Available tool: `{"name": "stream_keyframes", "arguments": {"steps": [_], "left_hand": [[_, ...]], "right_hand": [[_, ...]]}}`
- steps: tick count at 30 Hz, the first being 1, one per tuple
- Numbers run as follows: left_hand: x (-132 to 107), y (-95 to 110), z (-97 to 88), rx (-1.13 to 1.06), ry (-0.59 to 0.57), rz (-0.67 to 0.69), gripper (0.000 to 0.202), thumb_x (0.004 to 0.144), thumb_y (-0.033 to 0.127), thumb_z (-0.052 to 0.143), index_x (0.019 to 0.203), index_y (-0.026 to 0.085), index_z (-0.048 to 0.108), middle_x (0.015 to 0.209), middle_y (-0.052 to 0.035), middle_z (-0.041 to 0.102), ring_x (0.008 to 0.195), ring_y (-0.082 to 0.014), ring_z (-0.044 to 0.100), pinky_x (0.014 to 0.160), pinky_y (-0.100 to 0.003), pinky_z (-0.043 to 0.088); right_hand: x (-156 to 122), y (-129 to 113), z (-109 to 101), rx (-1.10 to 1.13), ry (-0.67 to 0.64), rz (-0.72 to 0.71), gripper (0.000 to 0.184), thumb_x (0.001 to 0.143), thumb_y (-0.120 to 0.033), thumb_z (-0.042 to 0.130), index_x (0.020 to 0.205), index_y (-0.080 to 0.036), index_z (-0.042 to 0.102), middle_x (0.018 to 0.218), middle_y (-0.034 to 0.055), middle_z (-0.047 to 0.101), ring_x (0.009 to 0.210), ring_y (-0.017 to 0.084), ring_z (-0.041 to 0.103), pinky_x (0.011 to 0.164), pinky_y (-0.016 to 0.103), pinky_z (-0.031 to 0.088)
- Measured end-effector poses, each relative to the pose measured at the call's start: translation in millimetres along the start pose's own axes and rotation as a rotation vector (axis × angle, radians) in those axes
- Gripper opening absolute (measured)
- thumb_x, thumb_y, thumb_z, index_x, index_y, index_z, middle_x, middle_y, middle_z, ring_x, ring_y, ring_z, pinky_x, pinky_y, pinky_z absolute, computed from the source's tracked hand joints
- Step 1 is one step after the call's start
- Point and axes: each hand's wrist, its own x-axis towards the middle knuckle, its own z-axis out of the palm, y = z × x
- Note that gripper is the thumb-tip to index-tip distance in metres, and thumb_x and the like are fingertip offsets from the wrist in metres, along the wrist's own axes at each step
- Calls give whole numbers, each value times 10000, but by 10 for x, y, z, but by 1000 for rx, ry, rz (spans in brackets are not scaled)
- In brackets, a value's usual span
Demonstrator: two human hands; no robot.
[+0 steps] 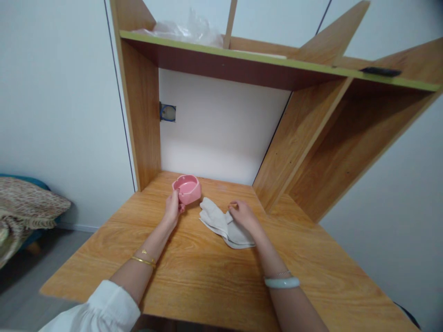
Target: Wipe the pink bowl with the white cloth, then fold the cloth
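Note:
A pink ashtray with notches in its rim is tilted towards me above the back of the desk. My left hand grips its left side, thumb at the rim and fingers underneath. To the right, a light grey cloth lies crumpled and partly folded on the wooden surface. My right hand is over the cloth's upper edge, fingers curled and pinched at a raised fold; the fingertips are partly hidden. The ashtray and the cloth are close together, and the ashtray looks apart from the desk.
The wooden desk has an upright side panel at left and slanted dividers at right. A shelf overhead holds a clear plastic bag and a dark object. A wall socket box is at the back left.

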Motion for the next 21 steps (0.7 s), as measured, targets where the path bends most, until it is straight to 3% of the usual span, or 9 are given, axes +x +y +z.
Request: {"name": "stream_keyframes", "arguments": {"steps": [4,8,11,14,18,21], "left_hand": [[-48,78,41,-181,-63,-45,347,686,506,536,648,180,424,390,78,422,255,-41,355,284,-140,239],[-132,181,77,-242,-227,-183,263,755,425,502,706,175,438,442,63,471,282,-43,413,301,-127,322],[-180,213,106,-223,-281,-231,243,802,394,429,707,171,440,447,59,475,292,-41,436,315,-117,355],[-197,197,134,-196,-285,-240,222,799,378,427,717,173,440,466,65,482,281,-36,432,299,-114,339],[-210,138,154,-119,-294,-166,233,746,396,506,747,172,441,484,75,487,281,-38,435,293,-126,326],[-244,87,171,-39,-331,-81,319,688,441,580,790,177,434,468,83,482,293,-57,448,308,-147,338]], "right_hand": [[-75,46,-7,-40,-54,11,141,739,-223,512,807,-161,618,837,75,609,856,187,534,773,284,368],[-192,-155,197,-17,-87,-33,149,725,-160,508,826,-150,616,874,72,610,882,168,530,783,253,367],[-233,-347,349,34,-115,-77,127,738,-172,509,794,-156,621,828,58,623,845,162,549,752,244,386],[-216,-485,380,99,-74,-86,230,807,-238,441,971,-166,586,855,59,633,831,163,566,741,264,407],[-164,-596,244,299,183,-38,435,871,-340,309,1259,-155,371,942,94,621,874,188,577,740,297,426],[-137,-678,135,352,167,-4,521,842,-396,362,1294,-139,324,827,69,634,753,197,599,657,288,444]]}}
